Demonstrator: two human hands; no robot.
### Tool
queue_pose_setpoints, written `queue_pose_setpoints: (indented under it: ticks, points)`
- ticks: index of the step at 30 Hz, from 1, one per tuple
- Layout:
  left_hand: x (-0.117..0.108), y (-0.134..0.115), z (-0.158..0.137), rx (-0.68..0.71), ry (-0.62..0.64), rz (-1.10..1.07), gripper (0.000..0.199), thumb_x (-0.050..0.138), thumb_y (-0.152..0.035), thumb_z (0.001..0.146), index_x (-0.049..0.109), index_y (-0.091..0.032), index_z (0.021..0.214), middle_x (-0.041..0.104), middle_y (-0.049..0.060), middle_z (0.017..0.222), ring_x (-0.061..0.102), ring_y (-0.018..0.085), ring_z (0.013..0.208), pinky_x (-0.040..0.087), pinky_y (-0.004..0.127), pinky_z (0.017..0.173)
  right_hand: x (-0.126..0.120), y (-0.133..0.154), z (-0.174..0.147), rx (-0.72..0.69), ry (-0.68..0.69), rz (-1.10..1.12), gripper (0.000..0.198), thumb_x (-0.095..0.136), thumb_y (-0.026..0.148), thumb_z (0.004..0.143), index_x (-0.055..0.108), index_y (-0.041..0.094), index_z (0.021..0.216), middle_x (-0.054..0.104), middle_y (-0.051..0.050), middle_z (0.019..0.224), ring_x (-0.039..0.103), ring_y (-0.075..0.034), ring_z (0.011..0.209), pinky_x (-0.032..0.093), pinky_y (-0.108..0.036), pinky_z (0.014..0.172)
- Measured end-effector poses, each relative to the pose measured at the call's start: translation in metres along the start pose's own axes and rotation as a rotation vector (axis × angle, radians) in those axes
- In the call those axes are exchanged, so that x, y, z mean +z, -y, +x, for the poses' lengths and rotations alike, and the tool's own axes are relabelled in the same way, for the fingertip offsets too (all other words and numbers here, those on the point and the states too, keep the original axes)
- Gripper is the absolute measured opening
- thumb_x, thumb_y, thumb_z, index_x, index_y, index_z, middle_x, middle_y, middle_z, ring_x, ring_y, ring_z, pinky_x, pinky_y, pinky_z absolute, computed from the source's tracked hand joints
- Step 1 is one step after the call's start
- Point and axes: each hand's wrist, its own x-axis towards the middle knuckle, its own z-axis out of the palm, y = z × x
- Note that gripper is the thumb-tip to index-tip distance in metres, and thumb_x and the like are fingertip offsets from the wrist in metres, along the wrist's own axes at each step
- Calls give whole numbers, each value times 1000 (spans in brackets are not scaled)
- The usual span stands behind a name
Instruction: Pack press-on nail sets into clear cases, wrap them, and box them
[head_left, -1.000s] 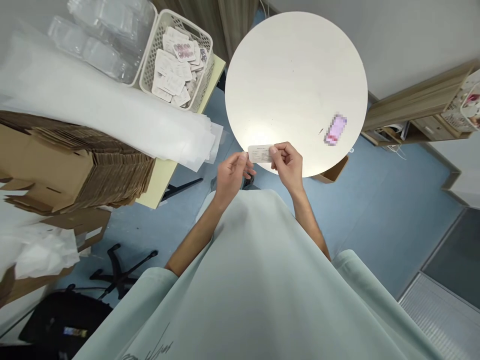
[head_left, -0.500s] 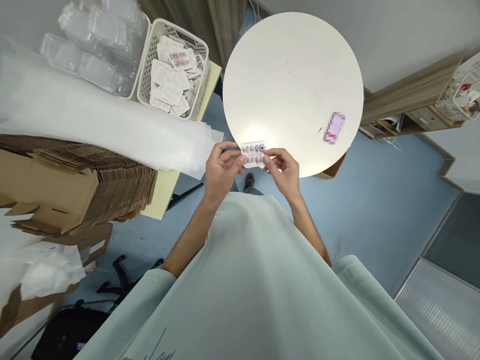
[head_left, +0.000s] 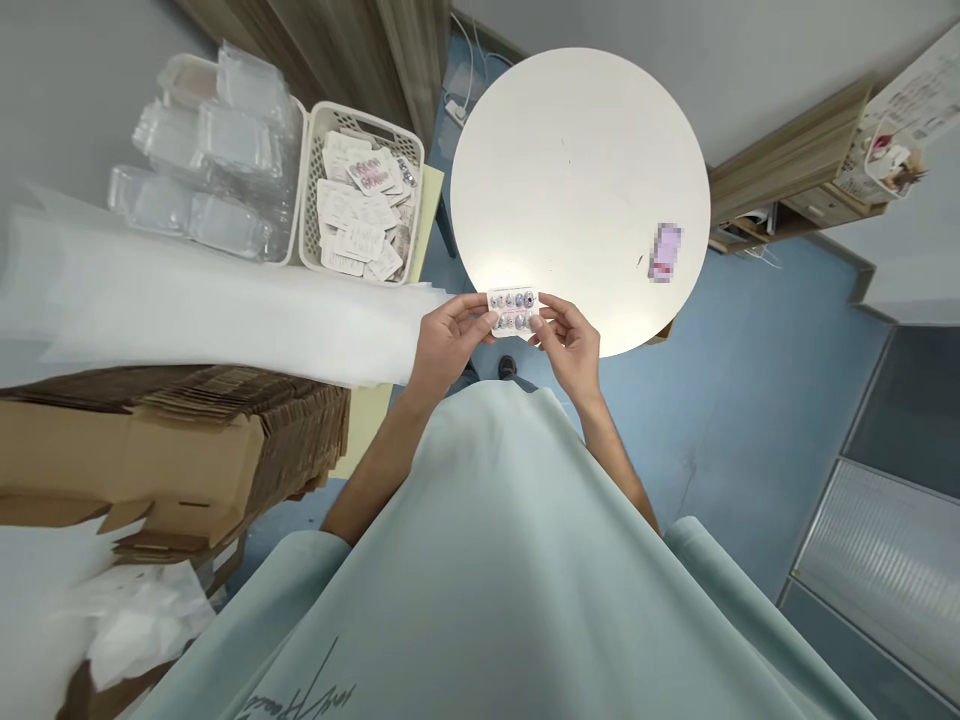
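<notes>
A small white card [head_left: 513, 311] with two rows of round studs on its face is held between both hands, at the near edge of a round white table [head_left: 577, 170]. My left hand [head_left: 448, 340] pinches its left end. Its right end is pinched by my right hand [head_left: 568, 338]. The studded side faces the camera. To the left, a white mesh basket [head_left: 361, 195] holds several similar cards.
A stack of clear plastic trays [head_left: 217, 150] stands beside the basket. White sheets [head_left: 210, 310] and flattened cardboard boxes [head_left: 172, 440] cover the left bench. A small pink item [head_left: 665, 251] lies on the round table. Wooden shelving [head_left: 787, 170] stands at right, above blue floor.
The card has been flipped from its printed back to its studded face, and my left hand has closed on its left end. The view has shifted slightly left.
</notes>
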Motion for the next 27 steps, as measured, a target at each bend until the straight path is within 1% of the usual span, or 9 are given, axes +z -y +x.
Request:
queue_pose_setpoints:
  ticks: [3, 6, 11, 14, 17, 20, 23, 25, 27]
  points:
    - [-7, -2, 5, -14, 23, 1, 50, 100, -57, 83, 87, -18, 112, 89, 12, 107, 84, 24, 92, 73, 34, 76, 8, 1, -6, 40, -33, 43, 65, 88, 84, 90, 80, 29, 123, 83, -3, 107, 73, -15, 77, 66, -33, 76]
    - [-10, -5, 10, -4, 75, 31, 47, 99, -57, 84, 89, -18, 110, 89, 12, 103, 82, 22, 85, 71, 33, 73, 9, 1, -12, 50, -69, 62, 64, 87, 87, 89, 80, 27, 110, 80, -1, 95, 72, -16, 78, 63, -31, 70]
    - [-5, -13, 15, 37, 229, 141, 40, 96, -58, 87, 91, -22, 105, 89, 8, 101, 81, 23, 86, 71, 35, 76, -6, 2, -12, 10, -130, -5, 62, 85, 87, 90, 80, 27, 102, 78, -3, 97, 71, -18, 86, 61, -31, 69]
    - [6, -12, 18, 19, 255, 142, 45, 94, -60, 91, 90, -22, 114, 89, 10, 110, 83, 25, 96, 72, 36, 83, -20, 3, -6, 24, -128, -9, 60, 89, 85, 88, 78, 26, 95, 76, -2, 91, 70, -18, 82, 62, -32, 70]
    - [24, -7, 19, -36, 256, 145, 59, 102, -56, 83, 85, -21, 127, 88, 12, 116, 85, 25, 99, 71, 36, 90, -35, 2, 2, 56, -161, 97, 63, 90, 86, 85, 74, 27, 97, 76, 0, 90, 74, -17, 79, 67, -33, 75]
    - [51, -3, 20, -78, 262, 155, 67, 110, -53, 74, 80, -23, 126, 89, 9, 106, 86, 26, 96, 71, 38, 90, -54, -2, 9, 104, -128, 179, 67, 92, 89, 81, 70, 27, 98, 76, 1, 90, 80, -18, 81, 70, -35, 82]
    - [82, -4, 23, -50, 180, 127, 62, 107, -58, 77, 79, -24, 121, 86, 5, 94, 85, 25, 89, 70, 37, 87, -78, -6, 13, 141, -54, 207, 69, 93, 89, 79, 67, 27, 95, 76, 2, 89, 84, -20, 83, 71, -35, 84]
    - [104, -7, 26, -7, 124, 119, 58, 105, -59, 80, 80, -23, 118, 84, 4, 92, 83, 22, 85, 70, 35, 85, -94, -11, 16, 157, 13, 230, 69, 94, 88, 79, 67, 27, 94, 79, 1, 89, 85, -21, 84, 71, -35, 84]
    - [125, -9, 30, 27, 95, 124, 53, 103, -59, 82, 82, -23, 114, 83, 4, 94, 82, 21, 84, 68, 34, 82, -109, -15, 19, 169, 86, 249, 69, 95, 87, 78, 70, 26, 99, 82, -1, 92, 87, -22, 86, 72, -36, 83]
